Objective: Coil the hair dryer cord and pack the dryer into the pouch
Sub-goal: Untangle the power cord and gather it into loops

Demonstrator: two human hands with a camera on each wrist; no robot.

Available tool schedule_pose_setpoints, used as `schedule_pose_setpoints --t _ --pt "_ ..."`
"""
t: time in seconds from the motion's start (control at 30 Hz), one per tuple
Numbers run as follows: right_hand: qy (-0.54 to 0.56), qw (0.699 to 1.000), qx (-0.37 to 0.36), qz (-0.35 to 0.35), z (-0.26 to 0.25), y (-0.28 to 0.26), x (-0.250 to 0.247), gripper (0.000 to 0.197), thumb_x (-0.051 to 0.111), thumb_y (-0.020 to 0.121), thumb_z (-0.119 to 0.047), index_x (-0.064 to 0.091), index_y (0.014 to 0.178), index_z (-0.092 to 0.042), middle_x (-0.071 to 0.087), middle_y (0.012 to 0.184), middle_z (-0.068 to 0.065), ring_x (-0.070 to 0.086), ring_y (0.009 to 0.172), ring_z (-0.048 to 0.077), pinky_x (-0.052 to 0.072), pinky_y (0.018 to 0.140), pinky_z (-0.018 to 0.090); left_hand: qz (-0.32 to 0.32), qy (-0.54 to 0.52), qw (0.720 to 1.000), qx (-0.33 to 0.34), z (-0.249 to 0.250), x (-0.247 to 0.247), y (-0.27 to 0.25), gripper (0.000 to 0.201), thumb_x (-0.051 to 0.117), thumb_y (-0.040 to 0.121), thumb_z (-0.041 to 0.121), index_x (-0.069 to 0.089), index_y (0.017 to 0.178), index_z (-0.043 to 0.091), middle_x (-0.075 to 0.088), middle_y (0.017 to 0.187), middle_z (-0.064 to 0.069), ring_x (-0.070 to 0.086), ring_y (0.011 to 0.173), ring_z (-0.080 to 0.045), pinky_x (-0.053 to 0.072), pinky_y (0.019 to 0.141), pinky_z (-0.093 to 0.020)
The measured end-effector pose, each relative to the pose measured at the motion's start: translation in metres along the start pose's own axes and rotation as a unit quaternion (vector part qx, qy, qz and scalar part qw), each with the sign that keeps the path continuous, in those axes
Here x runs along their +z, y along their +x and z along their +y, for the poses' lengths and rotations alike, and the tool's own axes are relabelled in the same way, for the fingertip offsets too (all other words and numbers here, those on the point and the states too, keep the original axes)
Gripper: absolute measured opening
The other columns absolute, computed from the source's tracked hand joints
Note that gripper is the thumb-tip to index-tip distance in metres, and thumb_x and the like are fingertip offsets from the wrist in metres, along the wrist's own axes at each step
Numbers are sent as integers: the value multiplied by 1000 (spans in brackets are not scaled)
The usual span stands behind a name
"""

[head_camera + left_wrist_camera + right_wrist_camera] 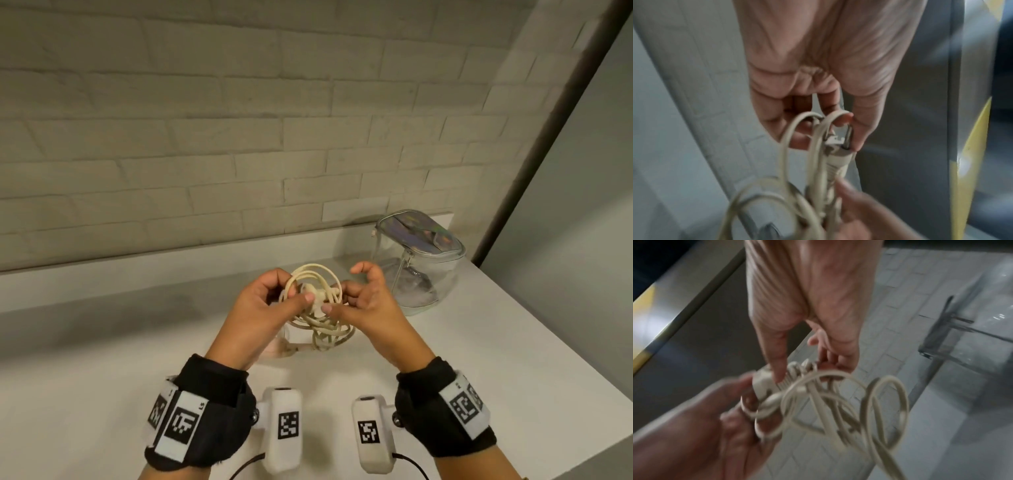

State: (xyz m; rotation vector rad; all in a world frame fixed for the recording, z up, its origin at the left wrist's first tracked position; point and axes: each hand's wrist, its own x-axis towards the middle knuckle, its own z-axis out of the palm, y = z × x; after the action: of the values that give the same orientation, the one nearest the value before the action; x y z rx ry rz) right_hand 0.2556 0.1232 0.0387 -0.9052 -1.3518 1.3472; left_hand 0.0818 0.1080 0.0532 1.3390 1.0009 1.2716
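both hands' fingers (pixel 274 284) pinch coiled cord (pixel 317 301) btwn them, pouch (pixel 418 263) near right.

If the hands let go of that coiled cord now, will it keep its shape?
Probably not. The cord loops look loose and uneven, with nothing visibly tying them, so they would likely spring apart. The plug looks like the heaviest part and may drag strands down.

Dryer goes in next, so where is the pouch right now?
In the head view the clear pouch stands on the white counter near the brick wall, right of both hands.
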Motion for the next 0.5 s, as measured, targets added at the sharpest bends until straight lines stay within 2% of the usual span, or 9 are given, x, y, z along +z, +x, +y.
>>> schedule_pose_setpoints --t 0.1,0.17,0.23,0.3,0.4,0.47,0.5 --pt "86 995 33 -25 -1 1 -7 38 62 76 1 36 95 -20 64 70 4 58 60 14 48 55 22 31 64 996 43 -2 -6 0 22 76 70 14 57 63 21 63 67 7 57 67 -12 49 65 -27" --pt "122 991 47 -24 -1 3 -8 31 55 83 6 35 91 -17 63 64 3 58 57 15 48 53 22 65 114 989 72 -4 -7 1 22 70 75 5 56 67 20 64 73 9 57 70 -11 49 65 -28" --pt "128 990 55 -30 -1 3 -5 31 51 84 8 34 90 -16 62 62 3 60 58 16 50 54 23 101 132 982 86 -6 -6 1 27 66 76 0 54 71 23 62 76 8 55 72 -10 48 65 -26" --pt "155 986 54 -21 0 4 -5 30 54 82 6 35 88 -17 62 63 1 61 60 15 51 55 23 126 95 984 88 -8 -6 2 33 61 78 -6 54 79 26 58 80 5 54 72 -9 48 65 -19" --pt "270 961 45 49 2 6 -16 26 57 76 1 41 88 -16 62 64 0 62 62 15 54 58 28 151 17 986 76 -6 -17 3 45 50 80 -16 58 91 27 56 80 3 55 68 0 47 64 -8" --pt "302 949 34 83 3 6 -26 27 58 73 -4 44 94 -14 60 62 1 64 64 16 57 62 30 151 5 987 51 -7 -26 5 47 46 80 -18 60 90 26 57 78 3 54 69 -6 47 63 -7" --pt "288 954 30 83 3 6 -30 26 57 74 -6 46 96 -14 60 63 2 65 67 17 58 64 31 152 8 988 36 -8 -28 6 45 45 80 -18 61 82 24 58 74 4 53 67 -8 47 62 -8"
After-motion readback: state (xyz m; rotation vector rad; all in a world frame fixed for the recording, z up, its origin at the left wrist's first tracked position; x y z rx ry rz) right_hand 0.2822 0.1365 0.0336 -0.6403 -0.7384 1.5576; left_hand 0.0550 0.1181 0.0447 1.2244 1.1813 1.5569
